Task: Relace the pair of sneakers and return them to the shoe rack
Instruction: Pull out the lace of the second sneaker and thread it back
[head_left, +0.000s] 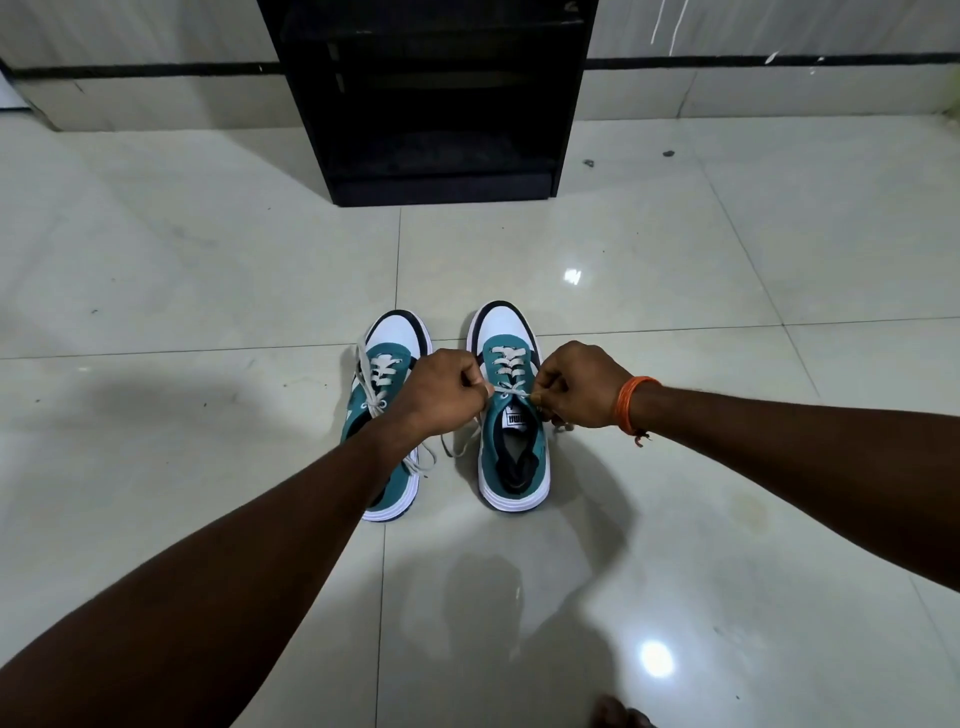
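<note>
Two teal-and-white sneakers are standing side by side on the tiled floor (727, 260), toes pointing away from the person toward the black shoe rack (431, 98), which is standing well apart from them against the wall. The right sneaker (511, 441) is lying with its long axis running straight away from the camera, heel nearest the person.

The left hand (441, 389) and the right hand (576, 384) are closing into fists on either side of this shoe's top eyelets, each pinching one end of the white lace (511, 389). The lace is stretching crosswise between the two fists, at right angles to the shoe's long axis, and is crossing just above the tongue. Both hands are sitting equally near the shoe's throat; neither is nearer. The slack lace tails are trailing down onto the floor beside the shoe.

The left sneaker (387, 374), partly hidden under the left forearm, is already showing a tied bow.

The lacing on the right shoe appears complete to the top eyelets, so the step in hand is judged to be drawing the ends outward before knotting. An orange wrist thread (631, 405) is circling the right wrist.
</note>
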